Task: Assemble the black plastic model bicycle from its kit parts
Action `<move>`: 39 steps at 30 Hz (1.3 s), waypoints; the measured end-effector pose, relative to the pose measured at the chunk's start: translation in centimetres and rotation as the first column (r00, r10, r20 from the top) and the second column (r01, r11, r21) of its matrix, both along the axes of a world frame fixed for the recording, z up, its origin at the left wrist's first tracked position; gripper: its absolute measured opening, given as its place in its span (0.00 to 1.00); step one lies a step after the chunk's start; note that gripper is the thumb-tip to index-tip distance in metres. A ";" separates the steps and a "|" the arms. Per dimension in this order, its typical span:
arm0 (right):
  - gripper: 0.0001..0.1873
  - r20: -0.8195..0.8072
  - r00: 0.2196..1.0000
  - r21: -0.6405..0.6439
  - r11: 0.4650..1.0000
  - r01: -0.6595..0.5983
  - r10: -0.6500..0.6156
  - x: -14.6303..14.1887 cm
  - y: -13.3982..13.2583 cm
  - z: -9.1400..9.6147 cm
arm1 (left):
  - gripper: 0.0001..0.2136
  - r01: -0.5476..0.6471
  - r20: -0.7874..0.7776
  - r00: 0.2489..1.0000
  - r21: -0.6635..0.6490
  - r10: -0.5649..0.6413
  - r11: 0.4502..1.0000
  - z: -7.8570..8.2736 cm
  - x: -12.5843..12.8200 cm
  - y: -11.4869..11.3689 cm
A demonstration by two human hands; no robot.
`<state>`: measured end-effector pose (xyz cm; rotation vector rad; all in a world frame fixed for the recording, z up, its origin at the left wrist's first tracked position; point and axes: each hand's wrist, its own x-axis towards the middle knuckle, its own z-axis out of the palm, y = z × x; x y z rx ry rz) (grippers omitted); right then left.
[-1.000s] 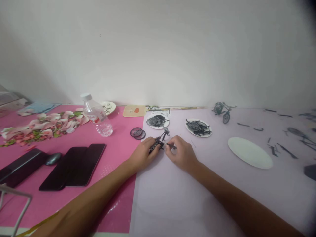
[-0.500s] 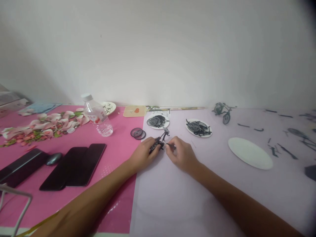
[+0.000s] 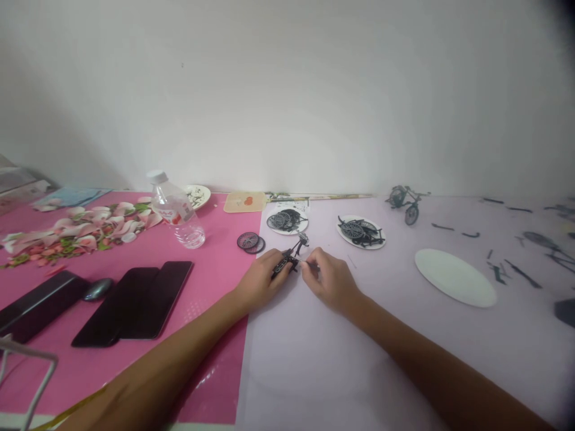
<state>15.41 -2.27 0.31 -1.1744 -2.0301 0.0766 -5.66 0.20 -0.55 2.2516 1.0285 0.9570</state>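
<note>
The left hand's grip (image 3: 260,278) is closed on a small black model bicycle frame (image 3: 282,263), over the middle of the pink-and-lilac counter (image 3: 314,371). At three o'clock from the frame, the right hand's grip (image 3: 314,267) pinches a slender item, mostly hidden by the fingers. Beyond, two black spoked wheels (image 3: 247,241) overlap at ten o'clock; white oval plates of black bicycle parts stand at two (image 3: 383,241) and twelve (image 3: 304,230); farthest, a dark green model bicycle (image 3: 406,200) stands at two.
</note>
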 end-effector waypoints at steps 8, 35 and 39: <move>0.14 0.030 1.000 -0.009 1.000 -0.004 0.005 0.0 0.0 0.3 | 0.10 0.014 0.001 1.000 -0.007 -0.014 1.000 0.1 0.0 0.0; 0.11 0.032 0.999 0.004 1.000 0.027 -0.027 -0.2 0.2 -0.3 | 0.10 0.003 0.000 1.000 -0.005 -0.003 1.000 0.2 -0.1 0.0; 0.12 0.039 0.999 0.003 1.000 0.014 -0.014 -0.3 0.1 0.0 | 0.10 0.001 -0.001 1.000 -0.004 -0.001 1.000 0.3 -0.1 -0.1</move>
